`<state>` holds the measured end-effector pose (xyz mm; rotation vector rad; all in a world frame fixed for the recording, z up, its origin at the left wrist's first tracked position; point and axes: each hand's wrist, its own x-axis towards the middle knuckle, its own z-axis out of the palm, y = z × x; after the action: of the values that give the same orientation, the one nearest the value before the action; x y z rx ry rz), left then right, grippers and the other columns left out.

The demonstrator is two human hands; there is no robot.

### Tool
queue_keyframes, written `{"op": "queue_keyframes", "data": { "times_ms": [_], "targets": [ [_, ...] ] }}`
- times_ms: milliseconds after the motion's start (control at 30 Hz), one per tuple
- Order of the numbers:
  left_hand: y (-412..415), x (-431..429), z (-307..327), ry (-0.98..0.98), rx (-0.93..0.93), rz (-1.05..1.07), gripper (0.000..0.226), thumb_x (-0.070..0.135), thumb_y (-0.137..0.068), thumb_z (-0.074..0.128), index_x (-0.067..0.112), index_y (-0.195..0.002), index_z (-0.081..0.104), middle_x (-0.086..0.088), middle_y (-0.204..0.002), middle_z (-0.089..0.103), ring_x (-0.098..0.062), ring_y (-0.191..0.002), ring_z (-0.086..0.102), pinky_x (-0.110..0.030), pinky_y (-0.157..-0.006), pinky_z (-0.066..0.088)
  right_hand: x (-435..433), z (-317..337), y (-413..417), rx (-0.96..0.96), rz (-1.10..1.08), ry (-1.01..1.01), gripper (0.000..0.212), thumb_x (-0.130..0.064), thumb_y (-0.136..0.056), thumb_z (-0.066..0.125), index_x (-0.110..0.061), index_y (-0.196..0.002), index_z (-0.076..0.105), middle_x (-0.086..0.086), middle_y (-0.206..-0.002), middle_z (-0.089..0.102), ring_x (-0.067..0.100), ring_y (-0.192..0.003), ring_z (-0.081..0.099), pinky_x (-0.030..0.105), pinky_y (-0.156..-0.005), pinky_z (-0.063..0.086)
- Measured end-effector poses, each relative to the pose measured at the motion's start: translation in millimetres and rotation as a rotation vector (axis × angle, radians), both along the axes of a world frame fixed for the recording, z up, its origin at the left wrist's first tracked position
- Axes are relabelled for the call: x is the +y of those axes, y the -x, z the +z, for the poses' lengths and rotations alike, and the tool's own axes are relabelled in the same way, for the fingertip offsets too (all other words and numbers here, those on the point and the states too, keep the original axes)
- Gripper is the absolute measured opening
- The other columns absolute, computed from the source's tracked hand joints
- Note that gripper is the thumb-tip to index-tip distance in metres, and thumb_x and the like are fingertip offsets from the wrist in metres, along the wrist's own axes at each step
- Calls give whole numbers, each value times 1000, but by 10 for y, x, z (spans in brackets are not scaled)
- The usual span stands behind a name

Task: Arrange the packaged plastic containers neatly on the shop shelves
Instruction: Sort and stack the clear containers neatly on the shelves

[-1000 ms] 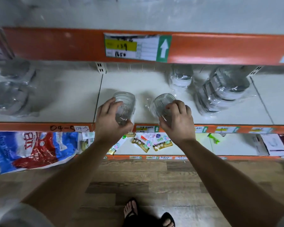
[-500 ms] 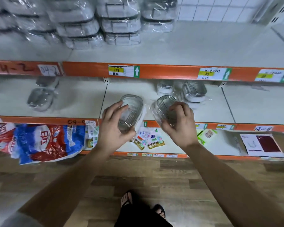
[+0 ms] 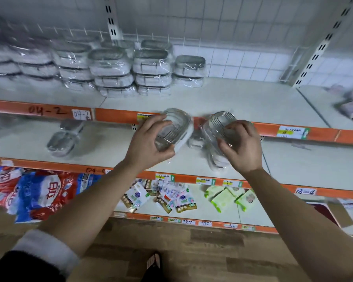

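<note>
My left hand (image 3: 147, 141) grips a clear wrapped plastic container (image 3: 176, 127), tilted on its side, at the height of the upper shelf's orange edge (image 3: 114, 116). My right hand (image 3: 242, 145) grips a second wrapped container (image 3: 218, 123) just to the right of it. Both containers hang in the air in front of the shelves. On the upper shelf, behind and to the left, stand stacks of packaged containers (image 3: 112, 72), several rows deep. A lone stack of two (image 3: 189, 71) ends the row at the right.
The upper shelf board (image 3: 243, 100) is bare to the right of the stacks. A wrapped pack (image 3: 62, 139) lies on the middle shelf at the left. The lowest shelf holds red-blue bags (image 3: 39, 194), small sachets (image 3: 165, 198) and green packets (image 3: 228, 197). My foot (image 3: 154, 263) stands on the wooden floor.
Both hands have lifted their containers from the middle shelf up to the upper shelf's edge. My view has tilted up, bringing the stacked containers on the upper shelf into sight.
</note>
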<state>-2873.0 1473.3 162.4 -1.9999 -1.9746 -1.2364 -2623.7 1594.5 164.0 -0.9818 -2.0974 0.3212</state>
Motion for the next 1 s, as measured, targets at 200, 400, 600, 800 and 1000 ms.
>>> {"op": "queue_keyframes", "data": {
  "times_ms": [200,400,600,800,1000],
  "targets": [
    [131,457,201,133,-93,31,60,41,-67,65,14,-121,66,-2,-134,53,-20,-126,48,-31,-109,36,498,265,40,-177,-2,21,36,-26,-82,72,-7,-112,68,13,-113,61,37,-106,57,46,-94,44],
    [284,944,350,271,-54,-46,73,52,-64,49,15,-124,65,-3,-132,58,-24,-132,42,-34,-113,29,932,265,102,-305,-101,88,36,-18,-92,60,-22,-128,63,-3,-135,58,35,-135,32,46,-107,31],
    [384,1422,404,318,112,-100,47,13,-78,66,21,-125,67,3,-131,62,-24,-128,46,-25,-101,27,1251,258,144,-301,-97,170,38,-15,-82,54,-13,-118,66,3,-128,62,35,-129,44,38,-105,33],
    [264,1749,291,275,181,-81,44,1,-75,57,10,-118,64,-7,-124,63,-28,-116,56,-32,-89,46,1401,251,305,-296,-161,174,45,-38,-67,51,-20,-108,58,-1,-120,53,32,-119,36,40,-83,38],
    [232,2074,192,216,335,107,37,39,-83,68,17,-111,58,0,-114,58,-24,-105,55,-34,-82,39,1426,101,396,-283,-230,41,52,-52,-72,44,-20,-111,59,0,-122,54,34,-114,41,44,-84,39]
  ]
}}
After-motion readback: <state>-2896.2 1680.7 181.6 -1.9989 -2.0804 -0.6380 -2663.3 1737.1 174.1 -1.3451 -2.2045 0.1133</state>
